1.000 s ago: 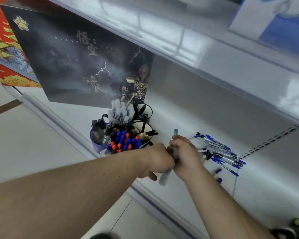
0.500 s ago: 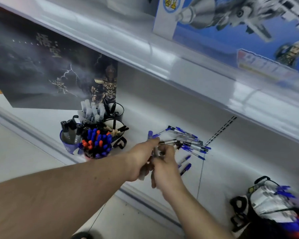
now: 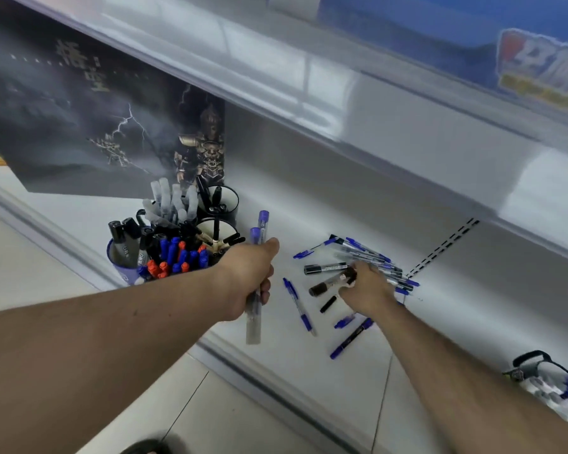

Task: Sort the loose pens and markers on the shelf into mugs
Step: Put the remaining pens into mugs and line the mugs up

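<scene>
Hands are separating vs a sec ago: then both were bunched together over one pen, now the L hand is gripping two clear pens w/ blue caps, fingers curled round them, held upright just right of the mugs, while the R hand is reaching into the loose pile further right on the shelf. R fingers are curling down onto a dark marker; can't tell if they're pinching it yet or only touching. Meaning: the L is prob. acting as a collector and the R as picker, so the batch is growing before a drop into a mug. Lots is still waiting: blue pens fanned behind the R hand, a black marker, a few blue pens lying apart toward the shelf edge. Mugs are looking crowded already w/ blue, red and black caps, which may be making insertion fiddly. A dark poster is leaning behind the mugs; a bag is sitting far right, clear of the work.
</scene>
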`<state>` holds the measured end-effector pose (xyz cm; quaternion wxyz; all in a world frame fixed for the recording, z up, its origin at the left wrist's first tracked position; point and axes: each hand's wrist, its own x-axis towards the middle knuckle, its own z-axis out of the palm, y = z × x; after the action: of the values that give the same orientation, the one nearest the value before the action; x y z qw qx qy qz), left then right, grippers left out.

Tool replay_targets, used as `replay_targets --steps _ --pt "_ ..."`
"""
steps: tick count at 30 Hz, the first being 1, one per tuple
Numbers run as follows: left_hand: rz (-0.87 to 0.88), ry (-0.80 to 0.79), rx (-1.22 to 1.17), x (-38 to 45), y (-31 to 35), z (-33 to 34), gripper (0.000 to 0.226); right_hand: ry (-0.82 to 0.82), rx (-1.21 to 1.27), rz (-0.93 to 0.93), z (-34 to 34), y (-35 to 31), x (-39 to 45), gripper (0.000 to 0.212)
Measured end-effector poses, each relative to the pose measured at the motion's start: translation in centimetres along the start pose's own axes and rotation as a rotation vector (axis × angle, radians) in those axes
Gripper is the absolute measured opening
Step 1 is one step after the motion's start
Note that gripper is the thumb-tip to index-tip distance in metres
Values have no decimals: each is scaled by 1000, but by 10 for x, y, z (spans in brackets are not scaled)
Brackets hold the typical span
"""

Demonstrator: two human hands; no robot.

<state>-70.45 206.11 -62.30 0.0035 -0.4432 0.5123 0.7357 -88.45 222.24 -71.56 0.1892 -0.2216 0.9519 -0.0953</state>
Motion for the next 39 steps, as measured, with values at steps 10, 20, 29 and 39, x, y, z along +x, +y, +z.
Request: replay_targets --steps 10,20,29,39 --pt "-13 -9 -4 6 12 8 22 -296 -284 190 5 11 81 120" --pt "15 7 62 4 7 3 23 -302 -379 106 33 30 62 94" --pt "34 -31 75 -12 6 2 27 -113 -494 -273 62 30 7 37" --pt "69 -62 115 -15 10 -8 25 -24 -332 -448 51 35 -36 40"
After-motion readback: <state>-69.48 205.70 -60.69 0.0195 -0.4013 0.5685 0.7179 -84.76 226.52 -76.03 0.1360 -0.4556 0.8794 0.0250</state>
